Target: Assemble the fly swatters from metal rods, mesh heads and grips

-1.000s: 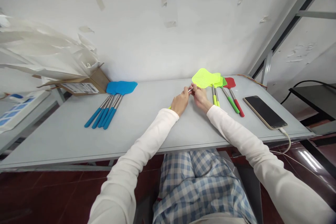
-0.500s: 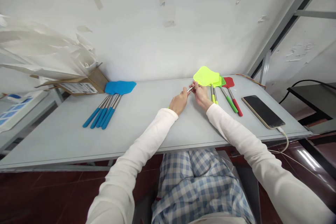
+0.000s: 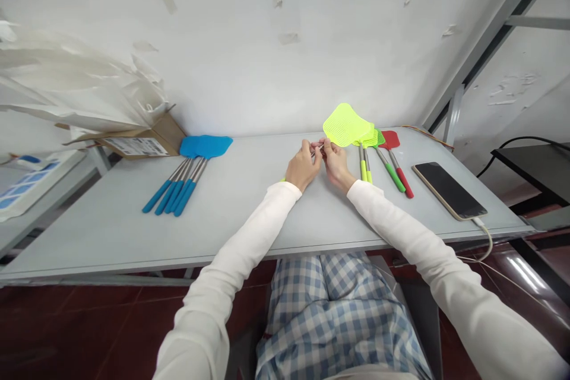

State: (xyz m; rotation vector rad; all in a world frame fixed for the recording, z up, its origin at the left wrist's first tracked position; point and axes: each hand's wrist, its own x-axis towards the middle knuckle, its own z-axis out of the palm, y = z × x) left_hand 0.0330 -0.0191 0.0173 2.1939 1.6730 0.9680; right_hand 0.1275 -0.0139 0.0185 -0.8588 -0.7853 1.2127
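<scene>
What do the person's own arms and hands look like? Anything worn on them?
The left sleeve and right sleeve are plain, white and long, reaching the wrists. The left hand and right hand are bare: no gloves, and no watch or cable shows.

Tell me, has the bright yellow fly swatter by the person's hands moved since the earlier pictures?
Yes: the head of the neon-yellow fly swatter now sits higher, rising further above the table's far edge, while the red fly swatter beside it stayed put.
</scene>
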